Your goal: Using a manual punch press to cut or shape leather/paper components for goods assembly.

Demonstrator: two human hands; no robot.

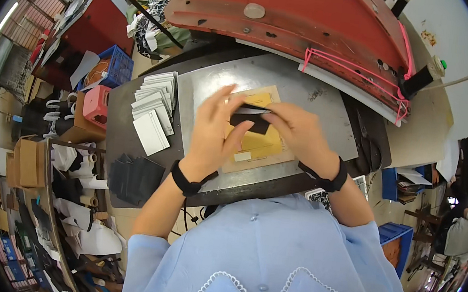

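A small black sheet piece (258,126) with a pale strip along its upper edge is held up between my two hands. My right hand (307,132) pinches its right end between thumb and fingers. At its left end, my left hand (213,129) has the thumb in front and the fingers behind, with some fingers raised. Beneath lies a yellow rectangular template (263,145) on a tan board (285,155), which rests on a metal plate (203,88). To the left are a fanned stack of white-grey pieces (152,131) and a pile of black pieces (135,180).
A large red machine beam (232,7) spans the far side of the table, with pink cord (347,66) tied on it. Black scissors (367,144) lie at the right edge. A pink stool (96,104) and a blue crate (117,66) stand left of the table.
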